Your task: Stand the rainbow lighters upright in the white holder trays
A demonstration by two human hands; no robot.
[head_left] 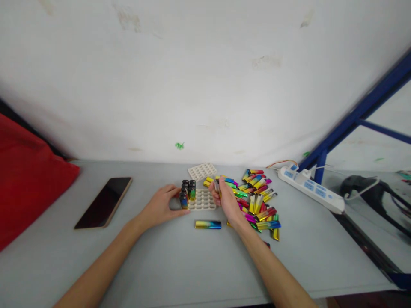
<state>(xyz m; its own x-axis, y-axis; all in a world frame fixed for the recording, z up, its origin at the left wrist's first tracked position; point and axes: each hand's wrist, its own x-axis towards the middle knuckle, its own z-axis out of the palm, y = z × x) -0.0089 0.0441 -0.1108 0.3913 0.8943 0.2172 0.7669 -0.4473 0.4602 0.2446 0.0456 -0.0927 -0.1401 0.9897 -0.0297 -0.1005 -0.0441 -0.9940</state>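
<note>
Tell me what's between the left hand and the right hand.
Head view: the pale front tray, with upright lighters at its left end, next to the left hand; its unfilled slots run toward the right hand.

Left hand (pixel 164 204) curves round upright lighters (pixel 189 188) in a tray (pixel 205 200); right hand (pixel 226 199) holds another lighter (pixel 216 185).
</note>
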